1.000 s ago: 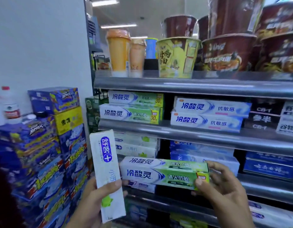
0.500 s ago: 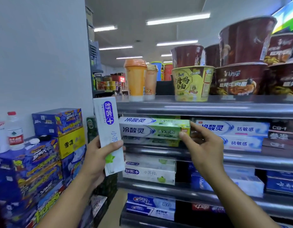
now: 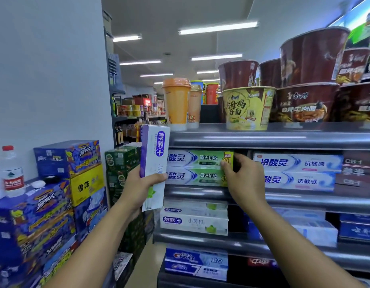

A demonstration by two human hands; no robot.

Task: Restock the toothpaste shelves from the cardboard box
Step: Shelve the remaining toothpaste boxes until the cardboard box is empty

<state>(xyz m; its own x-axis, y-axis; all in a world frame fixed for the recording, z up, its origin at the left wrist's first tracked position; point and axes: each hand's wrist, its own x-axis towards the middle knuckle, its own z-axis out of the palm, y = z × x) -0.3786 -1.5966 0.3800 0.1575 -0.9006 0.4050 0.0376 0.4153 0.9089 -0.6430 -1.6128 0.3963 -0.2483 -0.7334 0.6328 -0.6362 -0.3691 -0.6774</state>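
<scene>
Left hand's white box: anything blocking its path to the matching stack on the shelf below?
Nothing visible. The left hand holds the white box upright, in front of the shelf's left end. The matching white stack sits one shelf lower, with open space in front and a slim gap above.

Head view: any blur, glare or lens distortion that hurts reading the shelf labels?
Head view: wide-angle bending tilts the noodle cups at upper right; the edges are soft, and the ceiling lights smear. The green toothpaste box by the right hand reads clearly; the shelf rail shows mild glare.

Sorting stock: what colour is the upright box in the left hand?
White with a purple logo, head view: box.
</scene>
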